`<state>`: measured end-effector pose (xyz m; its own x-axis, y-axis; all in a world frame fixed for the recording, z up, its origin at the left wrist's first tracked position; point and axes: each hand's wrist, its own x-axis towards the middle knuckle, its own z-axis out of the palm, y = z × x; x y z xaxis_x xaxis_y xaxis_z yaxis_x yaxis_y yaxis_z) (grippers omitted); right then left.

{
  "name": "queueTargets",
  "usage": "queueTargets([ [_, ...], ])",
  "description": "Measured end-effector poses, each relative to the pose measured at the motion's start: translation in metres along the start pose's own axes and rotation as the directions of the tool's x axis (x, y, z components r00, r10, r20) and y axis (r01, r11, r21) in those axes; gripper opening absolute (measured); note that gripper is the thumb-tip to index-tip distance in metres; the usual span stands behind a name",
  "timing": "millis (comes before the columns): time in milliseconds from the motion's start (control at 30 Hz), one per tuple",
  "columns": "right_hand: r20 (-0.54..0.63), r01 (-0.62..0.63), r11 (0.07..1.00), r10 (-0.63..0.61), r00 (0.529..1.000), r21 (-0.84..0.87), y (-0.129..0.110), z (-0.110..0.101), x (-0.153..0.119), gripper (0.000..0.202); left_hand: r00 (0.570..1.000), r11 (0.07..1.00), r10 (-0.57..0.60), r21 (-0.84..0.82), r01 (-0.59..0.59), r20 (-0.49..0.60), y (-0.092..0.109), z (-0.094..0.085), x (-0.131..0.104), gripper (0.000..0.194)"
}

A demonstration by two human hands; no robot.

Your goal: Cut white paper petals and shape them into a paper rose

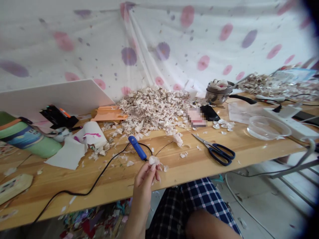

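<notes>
Nearest lies my plaid lap [205, 196], a strip of bare skin across it; I cannot tell whether my right hand is in that strip, nor how it is held.

My left hand [145, 176] is up at the front edge of the bench [190, 166], thumb and fingers pinched on a pale petal [154, 160], nearer me than the pile [152, 108] of dry scraps. Just beside the petal, between it and the pile, lies a blue tool [137, 148], pointing toward my fingers; a black cord [109, 165] runs off leftward. A white flower [177, 139] on a thin stem lies at the pile's near right.

Farther right of the pile, and nearer me, are my scissors [211, 145], blades toward the pile. A black case [210, 113] sits by the pile's right side; beyond that come a pan [214, 97] and a clear dish [269, 137].

Left of the pile I have orange sheets [108, 114], a paper roll [96, 133], a black holder [56, 116] and a tilted green bottle [30, 138]. A curtain [144, 36] hangs behind the pile.
</notes>
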<state>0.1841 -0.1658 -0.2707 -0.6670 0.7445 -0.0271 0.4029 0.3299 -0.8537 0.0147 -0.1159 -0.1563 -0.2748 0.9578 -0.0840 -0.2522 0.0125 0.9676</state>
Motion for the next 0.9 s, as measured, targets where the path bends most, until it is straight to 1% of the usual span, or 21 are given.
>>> queueTargets([
  [67, 0.037, 0.062, 0.998, -0.061, 0.997, -0.032, -0.011, 0.006, 0.016, 0.017, 1.0, 1.0, 0.005, -0.004, -0.005, 0.015, 0.002, 0.002, -0.001, 0.038],
  [100, 0.066, 0.104, 0.993, -0.101, 0.993, -0.05, -0.019, 0.007, 0.024, 0.024, 0.999, 1.0, 0.013, -0.002, -0.013, 0.031, 0.003, 0.004, -0.001, 0.038],
  [133, 0.075, 0.149, 0.985, -0.143, 0.987, -0.083, -0.028, 0.005, 0.031, 0.032, 0.999, 1.0, 0.023, 0.001, -0.023, 0.046, 0.005, 0.004, -0.002, 0.038],
  [167, 0.074, 0.183, 0.979, -0.176, 0.982, -0.09, -0.038, 0.0, 0.036, 0.034, 0.998, 0.999, 0.036, 0.0, -0.036, 0.055, 0.006, 0.005, -0.003, 0.038],
  [200, 0.049, 0.193, 0.978, -0.19, 0.981, -0.076, -0.047, -0.01, 0.038, 0.03, 0.997, 0.999, 0.05, -0.004, -0.049, 0.058, 0.007, 0.005, -0.004, 0.038],
  [233, -0.006, 0.201, 0.978, -0.202, 0.979, -0.062, -0.056, -0.023, 0.038, 0.025, 0.997, 0.999, 0.053, -0.009, -0.052, 0.061, 0.008, 0.005, -0.005, 0.037],
  [267, -0.118, 0.203, 0.978, -0.208, 0.971, -0.05, -0.063, -0.038, 0.035, 0.021, 0.996, 0.999, 0.039, -0.016, -0.038, 0.082, 0.01, 0.004, -0.006, 0.037],
  [300, -0.251, 0.212, 0.977, -0.213, 0.944, -0.032, -0.07, -0.055, 0.032, 0.021, 0.991, 1.0, 0.005, -0.023, -0.001, 0.134, 0.011, 0.003, -0.006, 0.037],
  [333, -0.377, 0.274, 0.961, -0.269, 0.886, -0.041, -0.075, -0.073, 0.029, 0.021, 0.975, 0.998, -0.047, -0.025, 0.053, 0.217, 0.013, 0.002, -0.007, 0.036],
  [367, -0.453, 0.344, 0.935, -0.342, 0.823, -0.081, -0.078, -0.09, 0.025, 0.024, 0.941, 0.993, -0.105, -0.02, 0.118, 0.322, 0.014, 0.002, -0.008, 0.036],
  [400, -0.454, 0.421, 0.896, -0.437, 0.776, -0.142, -0.081, -0.106, 0.023, 0.03, 0.887, 0.983, -0.162, -0.008, 0.183, 0.432, 0.015, 0.001, -0.009, 0.035],
  [433, -0.421, 0.48, 0.854, -0.518, 0.745, -0.2, -0.083, -0.119, 0.021, 0.035, 0.822, 0.971, -0.206, 0.005, 0.241, 0.532, 0.016, 0.001, -0.01, 0.034],
  [467, -0.374, 0.524, 0.816, -0.578, 0.725, -0.245, -0.084, -0.13, 0.02, 0.037, 0.757, 0.959, -0.235, 0.017, 0.284, 0.61, 0.017, 0.001, -0.012, 0.033],
  [500, -0.321, 0.554, 0.785, -0.62, 0.716, -0.279, -0.084, -0.138, 0.019, 0.036, 0.7, 0.947, -0.257, 0.03, 0.319, 0.666, 0.018, 0.001, -0.014, 0.031],
  [533, -0.283, 0.57, 0.764, -0.643, 0.712, -0.303, -0.085, -0.145, 0.019, 0.032, 0.655, 0.937, -0.273, 0.042, 0.346, 0.705, 0.019, 0.002, -0.015, 0.029],
  [600, -0.229, 0.568, 0.751, -0.651, 0.724, -0.338, -0.085, -0.153, 0.018, 0.024, 0.588, 0.92, -0.31, 0.079, 0.385, 0.747, 0.022, 0.004, -0.017, 0.027],
  [667, -0.184, 0.57, 0.741, -0.653, 0.735, -0.355, -0.085, -0.157, 0.019, 0.018, 0.543, 0.91, -0.35, 0.138, 0.392, 0.763, 0.026, 0.006, -0.017, 0.028],
  [733, -0.153, 0.593, 0.73, -0.665, 0.731, -0.341, -0.083, -0.16, 0.021, 0.016, 0.518, 0.908, -0.378, 0.196, 0.371, 0.767, 0.029, 0.008, -0.014, 0.031],
  [800, -0.148, 0.61, 0.728, -0.672, 0.725, -0.313, -0.08, -0.162, 0.023, 0.014, 0.518, 0.909, -0.398, 0.248, 0.335, 0.757, 0.028, 0.009, -0.011, 0.034],
  [900, -0.168, 0.593, 0.762, -0.641, 0.749, -0.261, -0.075, -0.164, 0.024, 0.01, 0.53, 0.906, -0.42, 0.312, 0.285, 0.736, 0.021, 0.008, -0.007, 0.036],
])
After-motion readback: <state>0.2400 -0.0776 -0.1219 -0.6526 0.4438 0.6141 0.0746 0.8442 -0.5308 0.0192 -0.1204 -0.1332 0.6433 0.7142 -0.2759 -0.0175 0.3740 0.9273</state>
